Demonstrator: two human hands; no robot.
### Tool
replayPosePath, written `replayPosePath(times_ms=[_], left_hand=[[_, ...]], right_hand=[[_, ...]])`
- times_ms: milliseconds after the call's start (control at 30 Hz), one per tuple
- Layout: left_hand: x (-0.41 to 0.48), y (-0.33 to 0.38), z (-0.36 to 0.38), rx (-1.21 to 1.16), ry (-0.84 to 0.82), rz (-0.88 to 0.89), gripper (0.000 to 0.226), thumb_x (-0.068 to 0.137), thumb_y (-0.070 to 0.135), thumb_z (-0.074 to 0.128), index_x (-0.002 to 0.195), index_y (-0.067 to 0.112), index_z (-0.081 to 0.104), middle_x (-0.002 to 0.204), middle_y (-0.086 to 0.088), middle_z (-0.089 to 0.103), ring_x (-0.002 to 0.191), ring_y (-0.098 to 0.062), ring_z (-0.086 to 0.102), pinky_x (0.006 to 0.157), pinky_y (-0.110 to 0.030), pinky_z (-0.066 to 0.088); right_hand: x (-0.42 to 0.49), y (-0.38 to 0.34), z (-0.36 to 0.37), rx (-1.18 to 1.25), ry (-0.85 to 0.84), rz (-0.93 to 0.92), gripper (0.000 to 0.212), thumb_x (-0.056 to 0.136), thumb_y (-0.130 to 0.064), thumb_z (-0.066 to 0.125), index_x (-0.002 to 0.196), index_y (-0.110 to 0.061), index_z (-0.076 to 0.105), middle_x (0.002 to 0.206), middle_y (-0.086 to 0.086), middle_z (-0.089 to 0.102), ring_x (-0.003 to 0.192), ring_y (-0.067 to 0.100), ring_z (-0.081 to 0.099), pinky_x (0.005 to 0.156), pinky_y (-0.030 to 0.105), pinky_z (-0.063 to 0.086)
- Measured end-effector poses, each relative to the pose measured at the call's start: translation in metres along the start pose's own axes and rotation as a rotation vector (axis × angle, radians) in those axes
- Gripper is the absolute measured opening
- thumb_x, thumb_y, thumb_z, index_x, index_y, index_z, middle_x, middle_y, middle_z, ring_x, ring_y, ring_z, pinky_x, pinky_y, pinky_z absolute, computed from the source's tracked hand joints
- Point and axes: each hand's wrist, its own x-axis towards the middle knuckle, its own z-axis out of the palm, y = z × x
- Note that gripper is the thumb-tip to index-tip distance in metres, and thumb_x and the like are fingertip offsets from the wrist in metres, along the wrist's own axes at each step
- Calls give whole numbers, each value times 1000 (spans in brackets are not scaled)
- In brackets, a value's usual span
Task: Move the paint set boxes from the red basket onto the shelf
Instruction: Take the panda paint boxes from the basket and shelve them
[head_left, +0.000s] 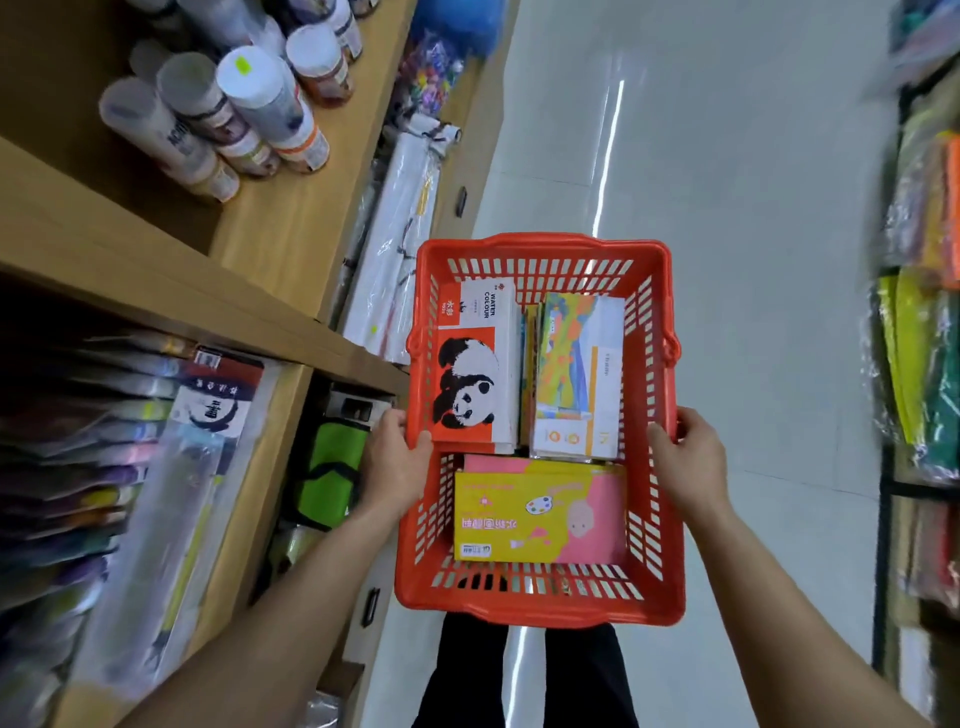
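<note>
I hold a red basket (540, 608) in front of me above the aisle floor. My left hand (392, 462) grips its left rim and my right hand (688, 460) grips its right rim. Inside lie a white and orange panda water colour box (475, 374) at the far left, a colourful landscape paint box (579, 374) at the far right with more boxes edge-on between them, and a yellow and pink paint set box (540, 512) nearest me. The wooden shelf (156, 275) stands to my left.
The upper shelf board holds several paint bottles (249, 104). Below it are packed brush and paper sets (156, 441) and a green pouch (332, 467). White wrapped rolls (400, 234) lean at the shelf's foot. Another rack of coloured goods (924, 338) lines the right side. My legs show under the basket.
</note>
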Motion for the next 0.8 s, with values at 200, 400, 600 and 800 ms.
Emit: replayPosePath(times_ms=[200,400,600,800], left_hand=[[1,-2,-3,-44,-37,53,12,93,25,62,101,30,55,98,1,68,92,-24,66,83,-49,55],[18,7,-11,-173,-17,104,19,94,24,63,104,41,61,79,23,70,71,7,67,59,-9,46],[14,0,-13,-247,-86,182,28,99,19,56,107,45,64,89,0,74,79,-24,72,73,-45,60],[14,-8,-9,-240,-85,236,32,101,19,54,124,39,63,102,5,66,83,-6,66,73,-33,57]], right_hand=[[-24,-53,20,-245,325,-346,55,87,-30,61,136,-7,55,122,19,60,112,36,55,92,43,43],[-17,-95,132,-94,-387,-282,67,99,-35,62,152,-4,36,149,18,44,139,32,43,112,39,38],[-6,-96,171,146,-305,-113,80,94,-27,70,155,0,26,158,18,42,146,32,41,118,48,36],[-5,-88,176,196,-181,-84,75,83,-27,79,146,-6,46,141,15,58,133,32,53,109,50,45]])
